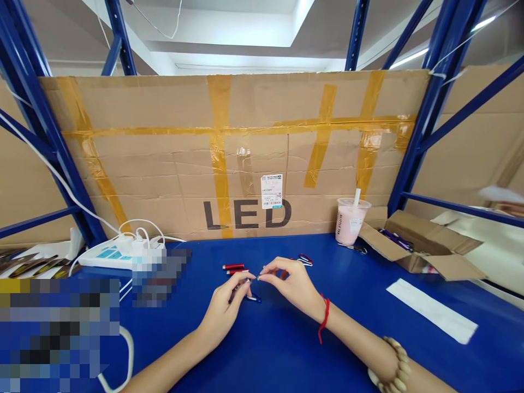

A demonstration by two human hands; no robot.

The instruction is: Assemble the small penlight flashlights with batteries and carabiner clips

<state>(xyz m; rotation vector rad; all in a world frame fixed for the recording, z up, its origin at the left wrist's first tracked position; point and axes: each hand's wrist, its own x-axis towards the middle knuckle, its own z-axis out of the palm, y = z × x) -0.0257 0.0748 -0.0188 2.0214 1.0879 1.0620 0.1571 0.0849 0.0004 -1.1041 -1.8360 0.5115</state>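
Observation:
Over the middle of the blue table, my left hand (225, 303) is closed in a pinch on a small silver metal piece (247, 281), mostly covered by the fingers. My right hand (292, 281) faces it, thumb and forefinger pinched on something tiny and shiny whose kind I cannot make out. The two sets of fingertips nearly meet. Just under the left fingers lies a blue clip-like piece (254, 298), partly hidden. Two red tubes with silver ends (233, 267) lie behind the left hand. Beyond the right hand is a red and silver clip (305, 260).
At the back right stand a pink drink cup (350, 221) and an open cardboard box (426, 245) with small items. A white paper strip (432, 311) lies at right. On the left is a white power strip (110, 254) with cables. A cardboard wall (176, 180) closes the back.

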